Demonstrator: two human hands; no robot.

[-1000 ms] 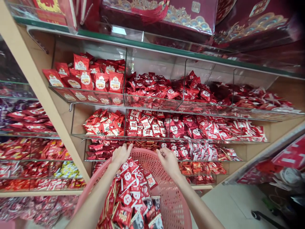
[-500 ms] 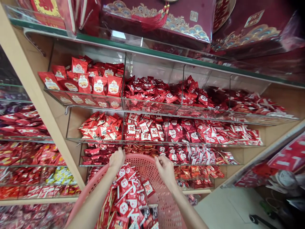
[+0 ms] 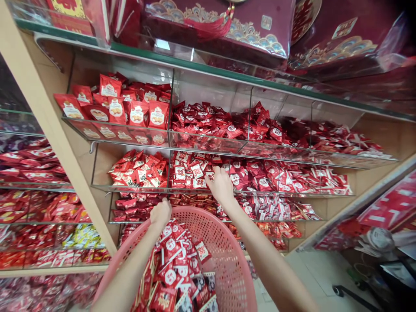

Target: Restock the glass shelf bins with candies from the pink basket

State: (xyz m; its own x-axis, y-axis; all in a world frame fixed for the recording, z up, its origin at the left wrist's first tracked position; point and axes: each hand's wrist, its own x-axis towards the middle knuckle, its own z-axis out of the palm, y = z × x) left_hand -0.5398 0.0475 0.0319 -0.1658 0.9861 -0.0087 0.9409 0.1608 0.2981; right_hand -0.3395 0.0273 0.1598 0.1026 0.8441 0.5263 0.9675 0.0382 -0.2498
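Reaching to the middle of the frame, the right hand (image 3: 220, 183), fingers partly curled, is at the red packets (image 3: 196, 170) on a shelf (image 3: 101, 185); its grip cannot be told. At bottom centre, the left hand (image 3: 160, 212) is closed on the rim of the pink basket (image 3: 232, 264), which holds mixed packets (image 3: 177, 260).

Pair of human arms, bare from fingers to forearms.
Left hand (image 3: 160, 212): uncovered, compact, with rounded knuckles; narrow wrist, bare; left forearm (image 3: 130, 271) slim and smooth in outline, broader towards the lower edge of view. Right hand (image 3: 221, 186): likewise ungloved, with slender fingers and a bare, narrow wrist; right forearm (image 3: 269, 255) long, tapered and uncovered as far as it showed. Nails and any small markings were too small to tell.
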